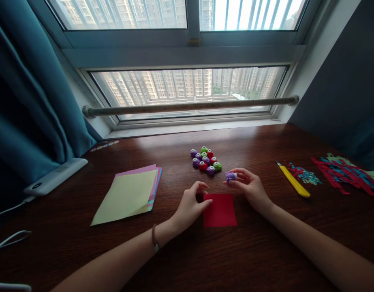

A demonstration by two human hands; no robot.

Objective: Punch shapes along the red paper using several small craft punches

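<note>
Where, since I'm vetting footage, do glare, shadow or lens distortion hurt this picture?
Head view: upper right window pane partly washed out to white; pale sheen on the far tabletop; blue curtain sinking into near-black folds; apparent wide-angle stretching towards the edges.

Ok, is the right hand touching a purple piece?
Touching: in the head view, the right hand grips the purple piece between thumb and fingers.

The left hand (196,201) touches the red square (221,211); the right hand (248,185) holds a purple piece (231,177), perhaps a small punch. Beyond them, coloured pieces (206,160) cluster on the wooden surface (174,259), between the paper stack (127,194) and yellow knife (293,181).
</note>
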